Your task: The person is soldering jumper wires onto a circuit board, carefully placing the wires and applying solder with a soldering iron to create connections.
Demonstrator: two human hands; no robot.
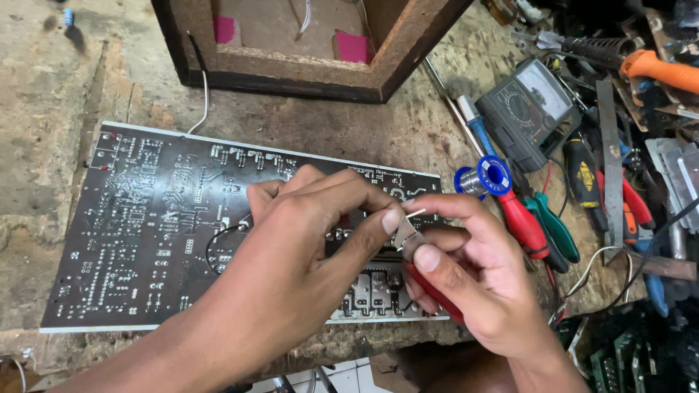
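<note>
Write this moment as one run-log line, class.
left hand: pinches small silver metal part | right hand: grips same part, red-handled tool in palm | below: dark printed circuit board

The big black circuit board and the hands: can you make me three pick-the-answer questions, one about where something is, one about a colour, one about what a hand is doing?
1. Where is the solder spool?
A. Right of the circuit board
B. Inside the wooden box
C. On the floor

2. What colour is the tool handle under the right hand?
A. Yellow
B. Red
C. White

3. What is the left hand doing?
A. Lying flat
B. Holding the meter
C. Pinching a small metal piece

Answers: 1 A, the spool sits just past the board's right edge. 2 B, a red handle pokes out below the fingers. 3 C, both hands' fingertips meet on the piece.
</note>
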